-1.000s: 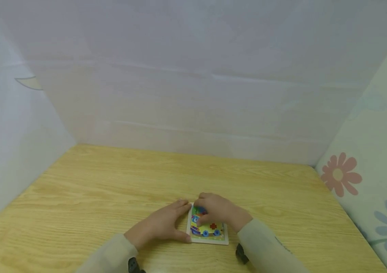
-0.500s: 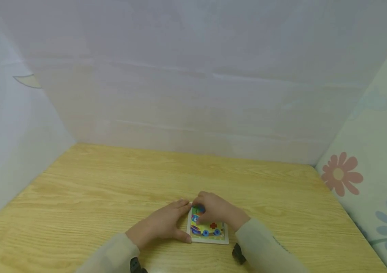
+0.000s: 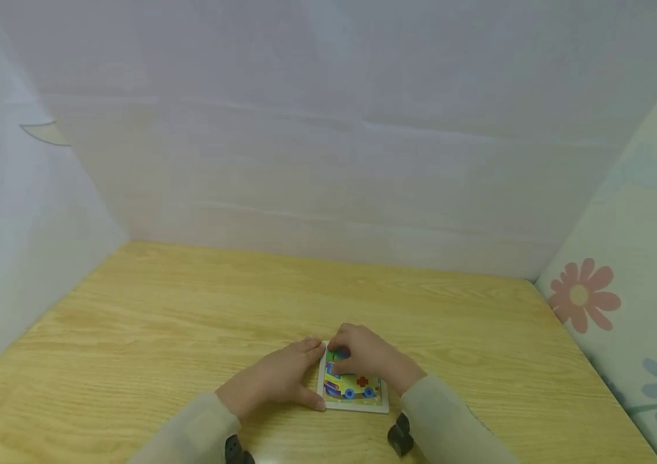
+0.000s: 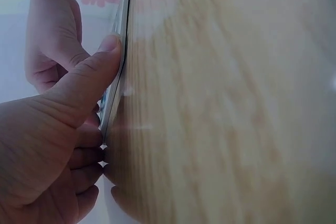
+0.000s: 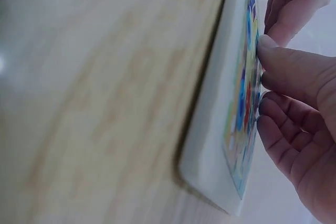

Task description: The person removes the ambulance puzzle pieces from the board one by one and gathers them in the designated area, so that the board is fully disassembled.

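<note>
A small white-rimmed puzzle board (image 3: 357, 408) lies on the wooden table, showing a yellow ambulance (image 3: 352, 384) with blue wheels and a red cross. My left hand (image 3: 275, 375) holds its left edge, thumb at the near corner and fingers at the far corner. In the left wrist view the thumb (image 4: 94, 72) lies against the board's side. My right hand (image 3: 370, 356) bends over the upper picture and hides part of it. Its thumb and fingertips touch the printed surface (image 5: 244, 106) in the right wrist view; I cannot tell whether they pinch a loose piece.
The wood-grain table (image 3: 201, 303) runs back to a pale cloth wall (image 3: 328, 161). On the right, a side wall carries a pink flower (image 3: 580, 295) and a blue flower. Dark straps or mounts (image 3: 400, 438) sit at both wrists.
My right thumb has shifted slightly up on the picture and now covers more of the ambulance's front. The left hand and the board stay in place.
</note>
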Demonstrator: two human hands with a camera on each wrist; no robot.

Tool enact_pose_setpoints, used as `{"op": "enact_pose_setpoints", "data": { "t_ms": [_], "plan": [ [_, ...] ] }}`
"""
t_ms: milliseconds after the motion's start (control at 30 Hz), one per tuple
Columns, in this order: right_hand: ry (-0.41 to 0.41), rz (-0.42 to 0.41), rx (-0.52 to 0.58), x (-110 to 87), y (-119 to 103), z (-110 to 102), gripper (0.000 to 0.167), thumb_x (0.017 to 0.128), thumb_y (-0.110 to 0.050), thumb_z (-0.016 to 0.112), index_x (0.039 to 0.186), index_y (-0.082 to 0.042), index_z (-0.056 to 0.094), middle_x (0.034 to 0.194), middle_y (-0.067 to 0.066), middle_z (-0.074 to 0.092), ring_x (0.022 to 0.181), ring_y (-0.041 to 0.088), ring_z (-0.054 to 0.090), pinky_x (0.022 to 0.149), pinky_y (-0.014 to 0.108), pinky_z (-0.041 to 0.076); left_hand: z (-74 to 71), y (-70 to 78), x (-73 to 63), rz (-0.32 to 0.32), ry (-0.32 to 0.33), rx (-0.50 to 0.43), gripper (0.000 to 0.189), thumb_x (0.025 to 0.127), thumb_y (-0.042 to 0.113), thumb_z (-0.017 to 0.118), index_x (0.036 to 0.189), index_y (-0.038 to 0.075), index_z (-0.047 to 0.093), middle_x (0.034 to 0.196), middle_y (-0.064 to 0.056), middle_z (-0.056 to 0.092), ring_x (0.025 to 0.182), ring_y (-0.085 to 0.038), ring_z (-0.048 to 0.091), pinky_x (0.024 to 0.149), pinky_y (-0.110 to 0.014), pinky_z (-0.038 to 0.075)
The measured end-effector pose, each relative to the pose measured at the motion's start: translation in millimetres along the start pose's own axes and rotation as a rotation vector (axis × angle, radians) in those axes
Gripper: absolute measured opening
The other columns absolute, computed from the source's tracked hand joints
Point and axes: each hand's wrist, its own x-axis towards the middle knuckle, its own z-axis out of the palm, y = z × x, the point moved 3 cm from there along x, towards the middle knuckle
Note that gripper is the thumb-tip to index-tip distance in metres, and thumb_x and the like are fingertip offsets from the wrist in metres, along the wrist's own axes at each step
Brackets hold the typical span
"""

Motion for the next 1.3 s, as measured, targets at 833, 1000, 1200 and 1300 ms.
{"op": "enact_pose_setpoints", "data": {
  "t_ms": [833,1000,1200,1300],
  "plan": [
    [-0.029,-0.040,-0.149,6.2,-5.7,-7.0,0.034,0.076,-0.027,0.076,0.105,-0.011,0.071,0.085,-0.006,0.058,0.071,0.004,0.047,0.069,0.017,0.046,-1.8,3.4,0.5,-0.024,-0.025,0.024,0.098,0.070,0.057,0.071,0.142,0.001,0.035,0.148,-0.016,0.031,0.135,-0.033,0.032,0.109,-0.045,0.032],
    [-0.044,-0.089,-0.149,6.3,-4.4,-8.4,0.032,0.077,-0.026,0.075,0.105,-0.012,0.071,0.086,-0.006,0.059,0.073,0.004,0.048,0.070,0.017,0.046,-1.2,4.2,-0.4,-0.029,-0.020,0.038,0.098,0.070,0.057,0.071,0.142,0.002,0.035,0.148,-0.016,0.032,0.134,-0.033,0.033,0.109,-0.045,0.032],
    [-0.062,-0.099,-0.072,10.2,3.9,-8.6,0.028,0.077,-0.021,0.075,0.103,-0.012,0.071,0.090,-0.005,0.062,0.075,0.005,0.050,0.069,0.018,0.046,-1.8,4.9,-1.1,-0.030,-0.025,0.026,0.098,0.070,0.057,0.071,0.142,0.002,0.034,0.148,-0.016,0.031,0.135,-0.033,0.032,0.109,-0.045,0.031],
    [-0.044,-0.043,0.034,10.2,8.2,-7.1,0.027,0.076,-0.019,0.077,0.101,-0.011,0.071,0.088,-0.005,0.060,0.075,0.006,0.049,0.068,0.019,0.046,-2.1,5.4,-1.1,-0.027,-0.022,0.023,0.098,0.070,0.056,0.071,0.142,0.002,0.034,0.148,-0.016,0.031,0.135,-0.033,0.032,0.109,-0.045,0.031]
  ]
}}
